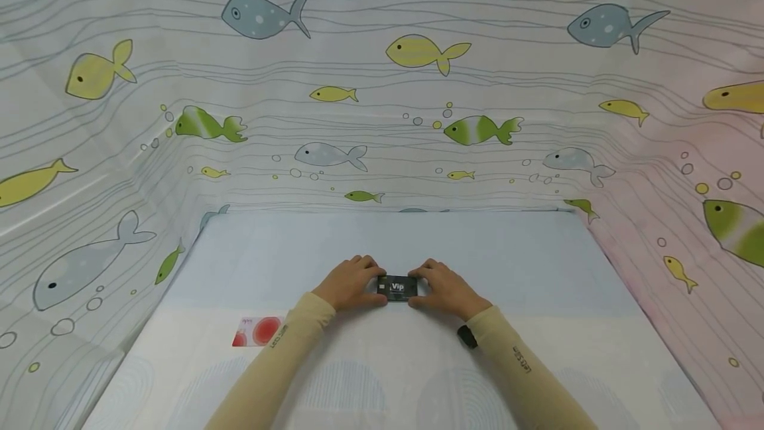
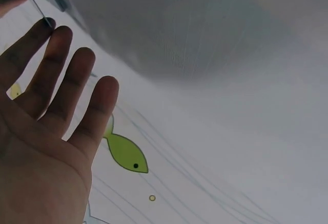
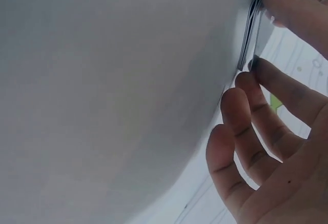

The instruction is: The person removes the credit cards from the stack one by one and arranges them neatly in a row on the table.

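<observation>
Card (image 1: pixel 389 296), black, marked Vip, mid-scene on far side: our left hand (image 1: pixel 351 285) pinches its left end, our right hand (image 1: pixel 446 289) its right end. Red-and-pink card (image 1: pixel 264 332) lies near left on pale table (image 1: pixel 537 261), partly hidden behind our left sleeve (image 1: pixel 268 367).

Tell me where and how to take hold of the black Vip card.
Take the black Vip card by its two short ends, left hand from the left, right hand from the right, as both hands do now. It is thin and set crosswise, so its ends face the hands; pinching near the corners should probably hold it steady and leave its print visible.
</observation>
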A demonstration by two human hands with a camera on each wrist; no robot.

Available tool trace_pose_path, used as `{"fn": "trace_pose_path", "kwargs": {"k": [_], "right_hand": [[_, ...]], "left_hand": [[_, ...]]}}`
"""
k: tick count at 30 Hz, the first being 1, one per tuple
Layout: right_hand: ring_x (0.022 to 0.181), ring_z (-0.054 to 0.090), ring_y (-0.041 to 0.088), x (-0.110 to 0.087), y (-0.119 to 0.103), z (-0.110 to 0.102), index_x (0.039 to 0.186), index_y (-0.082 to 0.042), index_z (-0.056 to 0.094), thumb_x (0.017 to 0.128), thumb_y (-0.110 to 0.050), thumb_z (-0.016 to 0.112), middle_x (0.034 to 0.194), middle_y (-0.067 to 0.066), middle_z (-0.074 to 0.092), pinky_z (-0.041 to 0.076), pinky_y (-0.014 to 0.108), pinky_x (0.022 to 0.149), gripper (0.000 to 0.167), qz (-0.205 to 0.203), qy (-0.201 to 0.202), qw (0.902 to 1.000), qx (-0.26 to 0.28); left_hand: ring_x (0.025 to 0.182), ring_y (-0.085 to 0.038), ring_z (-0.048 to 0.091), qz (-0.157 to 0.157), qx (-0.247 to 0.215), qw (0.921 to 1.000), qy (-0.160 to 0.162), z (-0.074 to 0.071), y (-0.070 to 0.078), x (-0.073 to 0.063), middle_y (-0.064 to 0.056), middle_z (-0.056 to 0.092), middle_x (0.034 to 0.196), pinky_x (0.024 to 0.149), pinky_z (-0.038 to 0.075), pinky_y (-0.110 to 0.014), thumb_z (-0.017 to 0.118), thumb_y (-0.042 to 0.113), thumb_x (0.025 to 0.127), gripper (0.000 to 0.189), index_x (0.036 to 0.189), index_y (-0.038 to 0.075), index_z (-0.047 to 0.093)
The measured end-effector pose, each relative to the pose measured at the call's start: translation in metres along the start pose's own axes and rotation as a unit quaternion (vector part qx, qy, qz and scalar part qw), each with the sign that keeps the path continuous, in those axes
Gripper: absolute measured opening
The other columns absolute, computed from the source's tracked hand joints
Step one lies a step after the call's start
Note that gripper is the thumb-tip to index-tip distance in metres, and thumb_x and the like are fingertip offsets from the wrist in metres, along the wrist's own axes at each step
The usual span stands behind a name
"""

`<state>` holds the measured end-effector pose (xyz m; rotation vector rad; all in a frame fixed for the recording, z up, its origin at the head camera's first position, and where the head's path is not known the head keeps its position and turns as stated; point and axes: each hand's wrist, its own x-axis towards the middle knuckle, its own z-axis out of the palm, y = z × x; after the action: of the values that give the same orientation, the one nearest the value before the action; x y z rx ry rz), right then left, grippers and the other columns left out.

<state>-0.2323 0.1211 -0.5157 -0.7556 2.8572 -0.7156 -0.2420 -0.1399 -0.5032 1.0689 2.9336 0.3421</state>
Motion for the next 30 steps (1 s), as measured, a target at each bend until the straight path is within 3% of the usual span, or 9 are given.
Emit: {"fn": "trace_pose_path", "kwargs": {"k": [7,14,20,30], "right_hand": [[0.111,0.058,0.020,0.000,-0.005,-0.002,0.130,-0.015,0.068,0.080,-0.039,0.086,0.120,0.002,0.060,0.050,0.044,0.095,0.058,0.003,0.013,0.9999,-0.003],[0.110,0.059,0.019,-0.001,-0.011,-0.005,0.131,-0.015,0.067,0.082,-0.041,0.085,0.121,0.001,0.060,0.052,0.042,0.093,0.058,-0.007,0.025,0.9994,-0.023],[0.106,0.061,0.018,-0.003,-0.017,-0.006,0.129,-0.014,0.068,0.080,-0.043,0.086,0.118,0.002,0.062,0.053,0.041,0.091,0.060,-0.028,0.043,0.9980,-0.037],[0.093,0.062,0.012,-0.002,-0.030,-0.008,0.122,-0.018,0.074,0.076,-0.049,0.086,0.107,-0.004,0.065,0.053,0.034,0.081,0.057,-0.074,0.073,0.9928,-0.060]], "left_hand": [[0.102,-0.023,0.059,0.004,0.006,0.9998,0.016,-0.001,-0.001,-0.003,-0.004,0.062,0.115,0.087,0.050,-0.040,0.074,0.054,0.087,0.059,0.128,0.012,0.068],[0.106,-0.024,0.060,0.007,0.015,0.9994,0.029,-0.006,-0.001,-0.007,-0.006,0.061,0.117,0.095,0.047,-0.045,0.073,0.052,0.089,0.059,0.131,0.011,0.066],[0.102,-0.025,0.062,0.024,0.028,0.9981,0.049,-0.011,0.001,-0.016,-0.007,0.060,0.117,0.088,0.050,-0.043,0.073,0.049,0.090,0.059,0.132,0.009,0.065],[0.093,-0.019,0.059,0.005,-0.026,0.9983,0.052,-0.016,-0.002,-0.035,-0.003,0.059,0.113,0.083,0.051,-0.038,0.082,0.044,0.084,0.060,0.131,0.010,0.065]]}}
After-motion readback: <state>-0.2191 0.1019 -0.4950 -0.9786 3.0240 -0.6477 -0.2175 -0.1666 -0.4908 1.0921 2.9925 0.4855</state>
